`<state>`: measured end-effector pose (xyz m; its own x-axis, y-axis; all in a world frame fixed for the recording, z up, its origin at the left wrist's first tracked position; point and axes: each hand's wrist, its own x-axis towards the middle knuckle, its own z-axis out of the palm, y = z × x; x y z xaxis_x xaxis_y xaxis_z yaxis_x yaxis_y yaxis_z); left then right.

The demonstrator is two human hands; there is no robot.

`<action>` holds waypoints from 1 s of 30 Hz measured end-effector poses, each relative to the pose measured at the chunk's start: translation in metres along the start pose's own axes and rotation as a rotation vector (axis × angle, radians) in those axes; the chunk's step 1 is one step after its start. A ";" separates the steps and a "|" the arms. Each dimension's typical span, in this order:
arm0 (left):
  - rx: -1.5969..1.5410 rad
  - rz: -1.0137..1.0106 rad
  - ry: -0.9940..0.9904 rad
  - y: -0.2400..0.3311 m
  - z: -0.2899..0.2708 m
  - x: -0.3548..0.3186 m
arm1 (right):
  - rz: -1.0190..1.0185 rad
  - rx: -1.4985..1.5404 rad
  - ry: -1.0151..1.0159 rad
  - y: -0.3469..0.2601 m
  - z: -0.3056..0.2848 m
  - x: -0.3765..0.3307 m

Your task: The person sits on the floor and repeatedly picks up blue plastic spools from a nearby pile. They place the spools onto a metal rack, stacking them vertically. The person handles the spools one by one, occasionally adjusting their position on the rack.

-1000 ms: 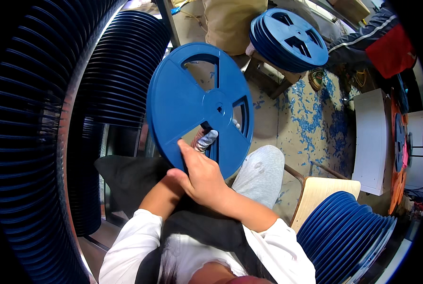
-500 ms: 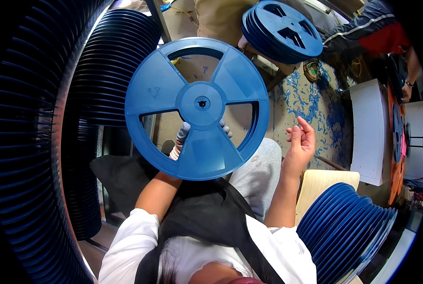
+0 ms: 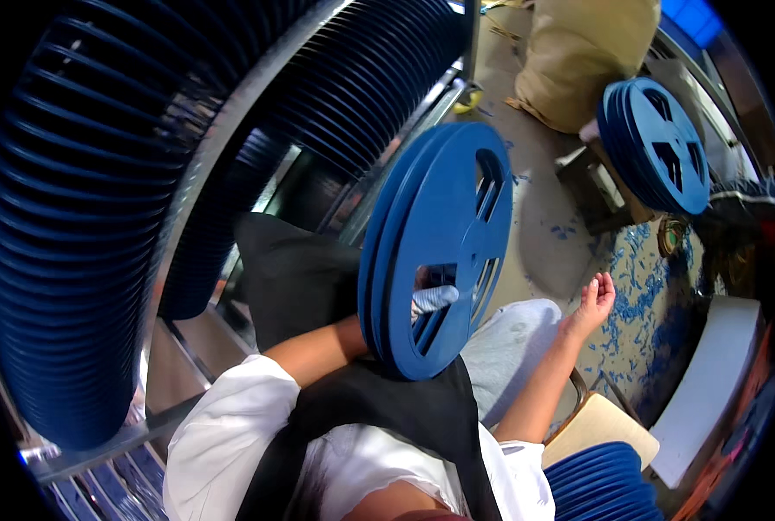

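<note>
- Blue, round, plastic-looking reel stack (image 3: 457,252) is the main thing here, held up in front of the chest, tilted so its front face is turned off to the right. More than one rim shows; can't tell exactly how many reels that is.
- The left hand (image 3: 435,300) has hold of it: pale-covered fingertips poke through one of the cut-out windows near the hub, rest of the hand is hidden behind the disc.
- The right hand (image 3: 596,300) is well apart from the left, out to the side, palm up with the fingers loosely curled and nothing in it.
- Right below the reels: a black cloth apron (image 3: 379,421) over white sleeves (image 3: 231,425), plus a knee in light grey fabric (image 3: 518,347).
- Lower right, a pale wooden board (image 3: 609,434), with a row of ribbed blue discs (image 3: 600,482) just beside it.
- Up and to the right, a flat-faced blue reel pile (image 3: 665,143) sits on a dark wooden stool (image 3: 604,191), near a bulging tan sack (image 3: 583,65).
- Floor's littered with blue scraps (image 3: 626,286), and there's a white panel (image 3: 709,382) off at the right.
- Whole left side is long dark-blue rows of discs (image 3: 75,260) along a metal rail (image 3: 201,178).
</note>
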<state>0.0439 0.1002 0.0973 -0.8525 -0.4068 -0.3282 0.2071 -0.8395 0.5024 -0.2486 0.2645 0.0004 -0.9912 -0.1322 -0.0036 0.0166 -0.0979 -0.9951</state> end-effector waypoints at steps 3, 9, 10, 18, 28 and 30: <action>0.065 0.107 0.203 -0.015 0.006 -0.033 | 0.119 -0.012 -0.069 0.016 0.012 0.005; 0.115 0.233 0.461 -0.029 0.002 -0.060 | 0.212 -0.102 -0.164 0.059 0.012 0.008; 0.119 0.251 0.515 -0.031 0.002 -0.064 | 0.234 -0.103 -0.169 0.059 0.015 0.006; 0.149 0.527 0.557 0.031 -0.012 -0.033 | 0.316 -0.144 -0.225 0.051 0.026 -0.002; 0.904 0.725 0.705 0.111 -0.157 0.020 | 0.285 -0.212 -0.263 0.055 0.028 -0.005; 0.993 0.655 0.760 0.110 -0.144 0.017 | 0.273 -0.207 -0.254 0.053 0.028 -0.006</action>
<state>0.1212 -0.0514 0.0316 -0.2058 -0.9786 -0.0042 -0.2325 0.0447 0.9716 -0.2377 0.2320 -0.0497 -0.8896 -0.3675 -0.2710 0.2217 0.1713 -0.9600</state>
